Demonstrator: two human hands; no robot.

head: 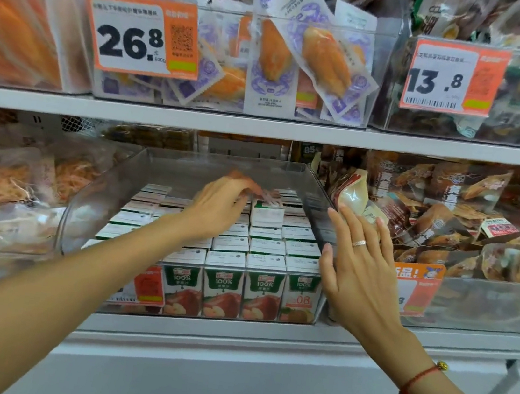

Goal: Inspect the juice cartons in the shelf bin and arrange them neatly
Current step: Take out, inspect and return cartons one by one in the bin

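Left hand point(222, 206) reached deep into the bin point(100, 204), fingers curled down over the top of one raised carton point(266, 215) in the back rows; blurred at the fingertips, so could not tell whether truly pinched or only touched. Right hand point(360, 261) held flat and spread, fingers straight, gripping nothing, near the bin's right wall and just in front of a loose snack pouch point(354, 193) from the neighbouring bin.

Cartons point(226, 287) packed upright in tight rows, filling most of the bin, front row pressed to the clear front wall. Raised carton stood above its neighbours, seemingly half lifted out of its slot.

Judged as small, stiff-walled paperboard boxes, fairly light singly, with smooth coated faces likely a little slippery. Best taken by the top edges or by two opposite side faces once lifted free; squeezing hard risked denting the walls. Straws on the backs could not be made out.

Little room sideways: neighbours touched on all sides, so straight up seemed the only clean way out. Open space lay at the bin's back and rear left, where bare floor showed. Overhead, the upper shelf point(261, 128) hung well above the bin rim, leaving room to lift. Clear walls hard to see, easy to knock with knuckles.
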